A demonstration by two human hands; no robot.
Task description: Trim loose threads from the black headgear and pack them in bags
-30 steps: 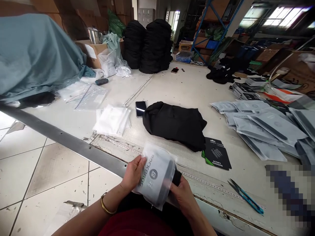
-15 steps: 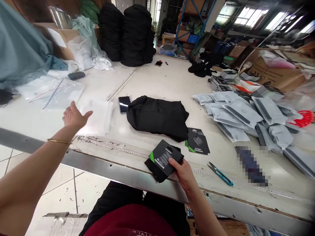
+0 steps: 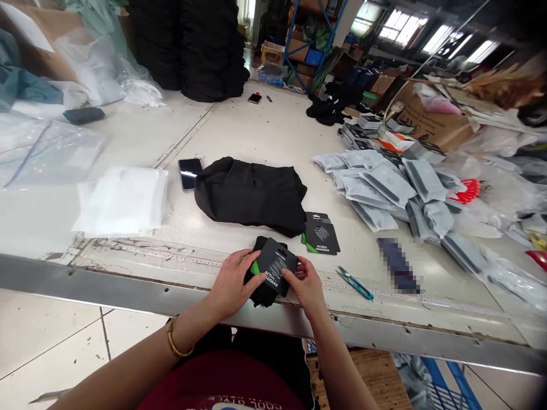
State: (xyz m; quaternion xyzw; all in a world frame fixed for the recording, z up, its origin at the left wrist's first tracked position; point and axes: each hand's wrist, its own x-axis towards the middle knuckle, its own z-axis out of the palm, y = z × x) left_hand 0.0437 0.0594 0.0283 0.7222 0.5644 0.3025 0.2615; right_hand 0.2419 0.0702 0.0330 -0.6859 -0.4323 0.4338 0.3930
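Observation:
Both hands hold a folded black headgear cloth with a dark card lying on its face; the card has a green corner and white lettering. My left hand grips the left side, thumb on the card. On the right side, my right hand pinches the card's edge with the thumb in front. Just beyond lies a heap of black fabric. More printed cards lie by its right end. A pair of teal thread snips rests to the right of my right hand.
White plastic bags are stacked at the left, near a phone. Many filled grey packets are piled at the right. Tall stacks of black cloth stand at the back. The table's metal edge runs in front of me.
My left hand has come from over the white bags to the black cloth and card and taken hold of them. The view has shifted to the right.

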